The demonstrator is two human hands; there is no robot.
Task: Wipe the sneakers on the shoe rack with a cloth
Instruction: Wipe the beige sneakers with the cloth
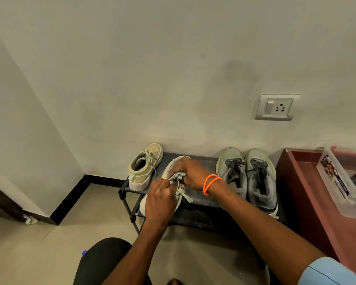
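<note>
Gripping: R hand (190,173) cloth (178,175), L hand (159,199) sneaker (169,168).

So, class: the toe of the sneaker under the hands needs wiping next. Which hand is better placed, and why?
Right. The right hand already grips the cloth and lies over the sneaker near its toe. The left hand sits lower, pinching at the laces, steadying the shoe.

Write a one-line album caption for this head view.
Right hand wipes a pale sneaker with a grey cloth while left hand steadies it.
</note>
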